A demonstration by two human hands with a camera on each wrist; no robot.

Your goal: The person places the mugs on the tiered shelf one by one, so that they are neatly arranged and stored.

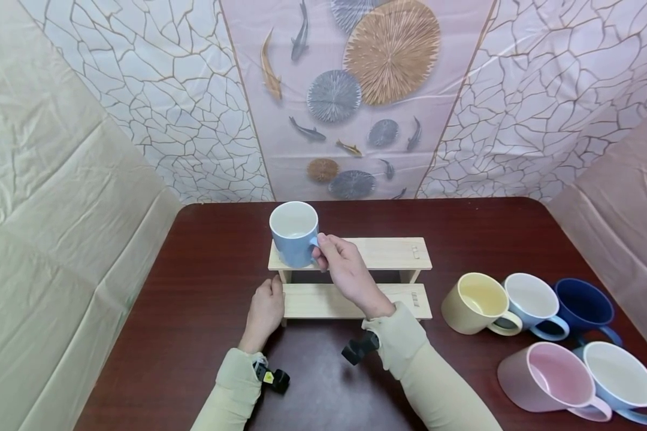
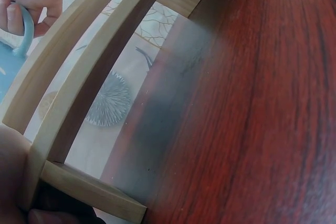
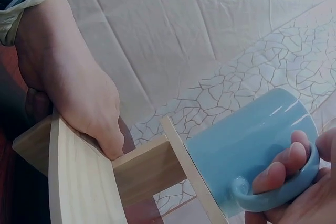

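A light blue mug (image 1: 295, 248), white inside, is upright at the left end of the upper tier of a two-tier wooden rack (image 1: 377, 254). The right hand (image 1: 350, 272) pinches its handle, fingers through the loop in the right wrist view, where the mug's (image 3: 252, 145) base meets the upper board. At the left end of the lower tier (image 1: 323, 301), the left hand (image 1: 264, 311) grips the board's end; in the left wrist view its fingers are partly hidden by the wood.
To the right of the rack stand several mugs: yellow (image 1: 471, 305), light blue (image 1: 531, 302), dark blue (image 1: 582, 305), pink (image 1: 550, 377) and another light blue one (image 1: 620, 377). A patterned cloth (image 1: 334, 149) hangs behind the dark red table (image 1: 194, 287).
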